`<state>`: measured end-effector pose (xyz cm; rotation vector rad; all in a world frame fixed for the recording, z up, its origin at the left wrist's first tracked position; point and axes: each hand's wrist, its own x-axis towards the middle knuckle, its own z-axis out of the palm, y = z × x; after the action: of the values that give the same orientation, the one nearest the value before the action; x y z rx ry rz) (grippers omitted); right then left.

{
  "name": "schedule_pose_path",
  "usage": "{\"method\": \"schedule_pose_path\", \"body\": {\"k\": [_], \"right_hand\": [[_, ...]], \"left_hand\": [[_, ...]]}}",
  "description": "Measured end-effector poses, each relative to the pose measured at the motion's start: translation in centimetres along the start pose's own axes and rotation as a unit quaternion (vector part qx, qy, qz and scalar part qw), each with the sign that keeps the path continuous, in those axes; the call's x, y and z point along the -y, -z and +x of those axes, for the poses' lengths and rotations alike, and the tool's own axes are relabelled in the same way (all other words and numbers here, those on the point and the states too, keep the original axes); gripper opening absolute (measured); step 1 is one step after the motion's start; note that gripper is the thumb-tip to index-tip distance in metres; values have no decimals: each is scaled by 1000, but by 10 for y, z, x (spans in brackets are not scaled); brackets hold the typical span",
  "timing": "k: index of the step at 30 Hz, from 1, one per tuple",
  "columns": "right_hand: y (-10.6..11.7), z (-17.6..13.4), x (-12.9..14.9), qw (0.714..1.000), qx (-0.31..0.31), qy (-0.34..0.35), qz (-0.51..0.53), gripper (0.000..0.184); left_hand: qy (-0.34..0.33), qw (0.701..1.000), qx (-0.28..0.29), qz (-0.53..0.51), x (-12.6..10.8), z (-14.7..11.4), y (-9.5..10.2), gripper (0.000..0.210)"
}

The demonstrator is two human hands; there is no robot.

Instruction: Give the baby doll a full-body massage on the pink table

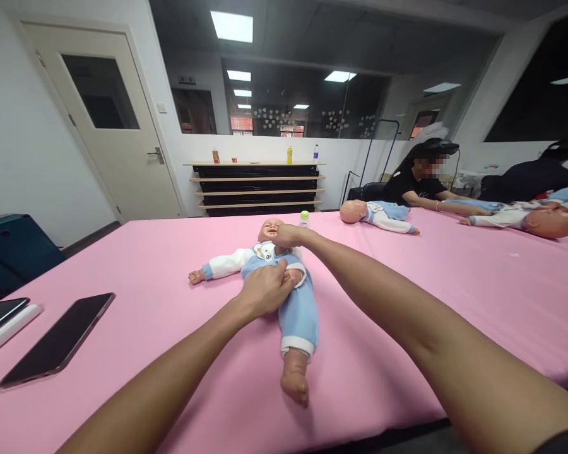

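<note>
A baby doll in a blue and white outfit lies on its back, head away from me. One arm stretches to the left, and one bare foot points toward me. My left hand is closed at the doll's middle, gripping the blue clothes beside a white-trimmed cuff. Bare doll skin shows inside that cuff; I cannot tell which limb it is. My right hand is closed beside the doll's chin and shoulder. Its fingertips are hidden, so what it grips cannot be made out. The doll's other arm is mostly hidden behind my right hand.
The pink-covered table holds a dark phone at left, near another device. A green-capped bottle stands behind the doll. A second doll and a third lie to the right, near a seated person.
</note>
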<state>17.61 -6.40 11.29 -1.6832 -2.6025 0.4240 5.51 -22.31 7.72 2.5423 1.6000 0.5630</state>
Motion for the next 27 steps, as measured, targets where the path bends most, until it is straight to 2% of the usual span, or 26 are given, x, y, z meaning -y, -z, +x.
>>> {"method": "schedule_pose_path", "body": {"k": [3,7,8,9,11,13,17,20,22,24,27], "right_hand": [[7,-18,-25,997,-58,-15,50,18],[15,-46,-91,978,-129,-96,134,27],[13,-54,-109,947,-168,-155,228,26],[8,-61,-125,932,-177,-187,256,25],[-9,-75,-149,910,-184,-229,292,24],[-33,-86,-162,894,-179,-261,316,23],[-72,-94,-167,870,-179,-299,348,27],[-71,-92,-166,865,-192,-303,350,27],[-51,-88,-163,869,-212,-294,336,27],[-21,-80,-153,878,-236,-272,314,28],[31,-59,-118,907,-242,-217,268,27]], "left_hand": [[15,999,-14,-36,1,-31,26,31],[59,997,3,-44,14,-99,47,35],[77,996,21,-36,20,-117,47,35],[96,994,40,-30,26,-133,44,35],[121,990,76,-15,39,-159,32,33],[140,985,102,-11,47,-175,16,33],[173,976,125,-43,50,-183,-4,36],[183,973,128,-61,53,-180,0,37],[176,977,105,-56,57,-174,16,36],[161,985,51,-35,60,-161,43,38],[127,991,-41,1,53,-124,90,41]]}}
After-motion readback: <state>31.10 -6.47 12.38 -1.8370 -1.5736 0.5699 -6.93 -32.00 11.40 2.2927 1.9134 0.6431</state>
